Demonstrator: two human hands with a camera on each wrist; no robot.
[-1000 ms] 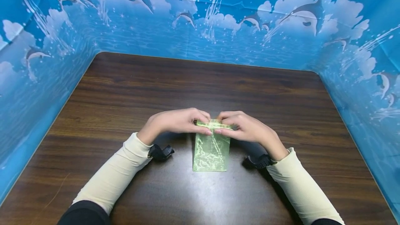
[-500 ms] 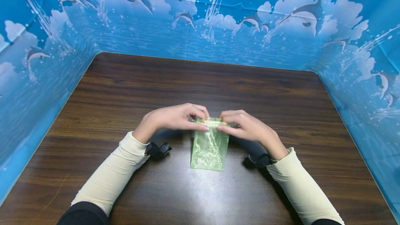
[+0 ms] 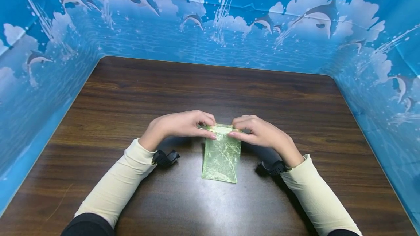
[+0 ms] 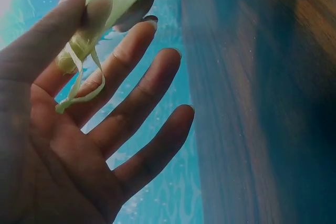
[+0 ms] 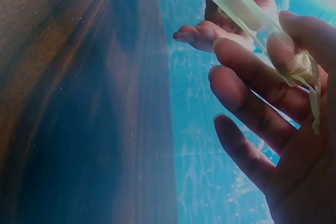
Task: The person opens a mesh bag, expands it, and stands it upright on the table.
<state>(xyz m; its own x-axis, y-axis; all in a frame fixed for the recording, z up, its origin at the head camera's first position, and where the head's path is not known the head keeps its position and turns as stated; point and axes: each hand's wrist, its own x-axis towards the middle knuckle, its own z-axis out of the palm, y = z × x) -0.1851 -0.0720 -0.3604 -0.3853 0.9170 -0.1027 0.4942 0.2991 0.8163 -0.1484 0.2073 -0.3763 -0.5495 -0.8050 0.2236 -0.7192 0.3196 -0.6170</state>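
Note:
A sheer light-green drawstring pouch (image 3: 220, 159) hangs between both hands near the middle of the table, its gathered top edge uppermost. My left hand (image 3: 185, 124) pinches the top left corner between thumb and index finger. On the other side my right hand (image 3: 260, 131) pinches the top right corner the same way. In the left wrist view a ribbon loop (image 4: 79, 90) dangles from the pouch against the left palm, while the other fingers are spread. The right wrist view shows a ribbon end (image 5: 315, 103) beside the right palm. No contents show through the mesh.
The dark wood-grain table (image 3: 147, 86) extends around the hands. A blue dolphin-print cloth (image 3: 210, 28) surrounds its back and sides. Black straps with small devices sit on both wrists, over cream sleeves (image 3: 124, 177).
My left hand has shifted slightly left and up from the pouch's middle, widening the gap between the hands. The pouch's lower edge has swung a little and now slants.

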